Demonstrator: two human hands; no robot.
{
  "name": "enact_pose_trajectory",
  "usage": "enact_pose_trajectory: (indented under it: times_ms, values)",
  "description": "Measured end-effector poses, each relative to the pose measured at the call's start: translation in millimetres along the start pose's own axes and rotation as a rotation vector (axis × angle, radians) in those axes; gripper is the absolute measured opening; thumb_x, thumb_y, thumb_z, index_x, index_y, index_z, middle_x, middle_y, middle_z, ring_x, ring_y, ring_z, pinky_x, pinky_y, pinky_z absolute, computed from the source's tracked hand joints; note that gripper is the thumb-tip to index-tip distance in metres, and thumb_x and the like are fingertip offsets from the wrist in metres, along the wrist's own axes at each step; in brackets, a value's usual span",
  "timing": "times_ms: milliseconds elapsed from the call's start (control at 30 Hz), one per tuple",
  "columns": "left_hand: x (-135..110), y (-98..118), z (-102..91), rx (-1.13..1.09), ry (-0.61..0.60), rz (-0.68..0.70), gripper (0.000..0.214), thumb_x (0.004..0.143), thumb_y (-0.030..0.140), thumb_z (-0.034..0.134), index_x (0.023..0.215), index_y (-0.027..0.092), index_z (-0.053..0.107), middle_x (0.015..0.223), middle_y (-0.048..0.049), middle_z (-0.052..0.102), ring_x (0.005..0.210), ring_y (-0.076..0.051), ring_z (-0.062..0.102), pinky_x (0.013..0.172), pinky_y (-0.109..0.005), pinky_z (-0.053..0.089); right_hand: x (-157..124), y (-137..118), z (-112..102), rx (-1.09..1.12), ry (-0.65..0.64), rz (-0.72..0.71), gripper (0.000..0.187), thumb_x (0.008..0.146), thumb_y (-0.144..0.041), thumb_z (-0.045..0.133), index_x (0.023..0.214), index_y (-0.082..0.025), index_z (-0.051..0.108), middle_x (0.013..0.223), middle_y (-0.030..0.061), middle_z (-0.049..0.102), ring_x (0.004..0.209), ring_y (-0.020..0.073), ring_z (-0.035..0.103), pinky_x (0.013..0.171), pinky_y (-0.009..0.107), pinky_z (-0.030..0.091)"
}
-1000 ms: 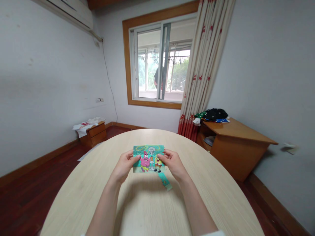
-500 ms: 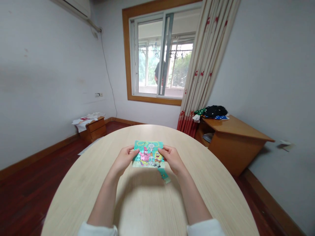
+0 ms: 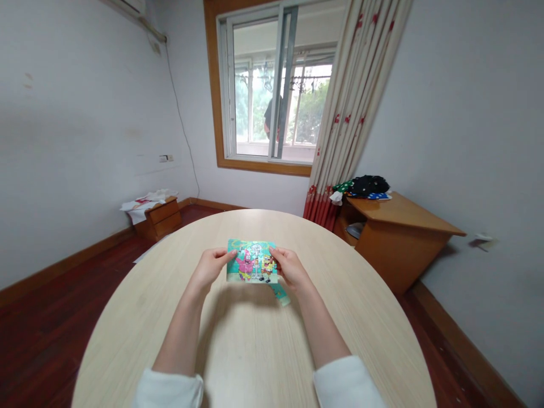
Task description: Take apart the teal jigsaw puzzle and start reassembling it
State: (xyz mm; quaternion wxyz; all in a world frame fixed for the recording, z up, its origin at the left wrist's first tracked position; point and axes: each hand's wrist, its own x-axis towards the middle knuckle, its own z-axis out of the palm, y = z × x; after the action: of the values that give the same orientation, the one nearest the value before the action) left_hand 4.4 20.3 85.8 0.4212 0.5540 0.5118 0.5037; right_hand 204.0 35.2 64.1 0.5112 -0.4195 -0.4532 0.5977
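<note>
A jigsaw puzzle [image 3: 251,264] with cartoon figures on a teal ground is held up above the table, joined into one sheet. My left hand [image 3: 211,266] pinches its left edge, thumb on the front. At the right edge, my right hand [image 3: 291,268] grips it the same way, its thumb over the upper right part. Beneath and slightly right of the sheet, a separate teal puzzle strip [image 3: 281,294] lies on the table, its upper end partly hidden. The fingers behind the sheet are out of sight.
The round pale wooden table [image 3: 246,351] spreads under my arms. Beyond it, a wooden desk [image 3: 408,226] bearing dark cloths [image 3: 369,186] stands right, and a small drawer cabinet [image 3: 159,220] left. A person [image 3: 272,116] is partly visible through the window [image 3: 255,90].
The view has shifted slightly. Both hands still hold the jigsaw puzzle, whose tilt has changed a little, with less glare on its left part. The loose strip is now covered more by the sheet.
</note>
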Motion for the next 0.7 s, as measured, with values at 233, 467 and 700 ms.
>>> enact_pose_trajectory:
  times_ms: [233, 467, 700]
  values:
    - [-1, -1, 0.0, 0.002, -0.089, -0.022, 0.053, 0.055, 0.064, 0.065, 0.042, 0.019, 0.041, 0.041, 0.0055, 0.035, 0.045, -0.008, 0.029, 0.048, -0.024, 0.021, 3, 7, -3, 0.018, 0.008, -0.018, 0.048, 0.051, -0.058, 0.076, 0.065, -0.018, 0.055, 0.057, -0.0048, 0.056, 0.054, 0.0101, 0.051, 0.051, 0.021, 0.038]
    - [0, -1, 1.4, -0.024, -0.086, -0.047, 0.042, 0.054, 0.057, 0.068, 0.056, 0.015, 0.059, 0.053, -0.0002, 0.056, 0.050, -0.010, 0.040, 0.052, -0.024, 0.028, 6, 10, -1, 0.060, 0.034, -0.001, 0.043, 0.054, -0.053, 0.077, 0.066, -0.018, 0.054, 0.058, -0.0047, 0.057, 0.052, 0.0090, 0.049, 0.044, 0.019, 0.029]
    - [0, -3, 3.7, -0.105, -0.035, -0.151, 0.053, 0.044, 0.062, 0.074, 0.069, 0.016, 0.067, 0.072, -0.0065, 0.069, 0.073, -0.019, 0.059, 0.068, -0.029, 0.039, 12, 19, 1, 0.157, 0.027, -0.062, 0.039, 0.059, -0.051, 0.075, 0.072, -0.019, 0.058, 0.063, -0.0016, 0.064, 0.059, 0.0143, 0.059, 0.052, 0.023, 0.041]
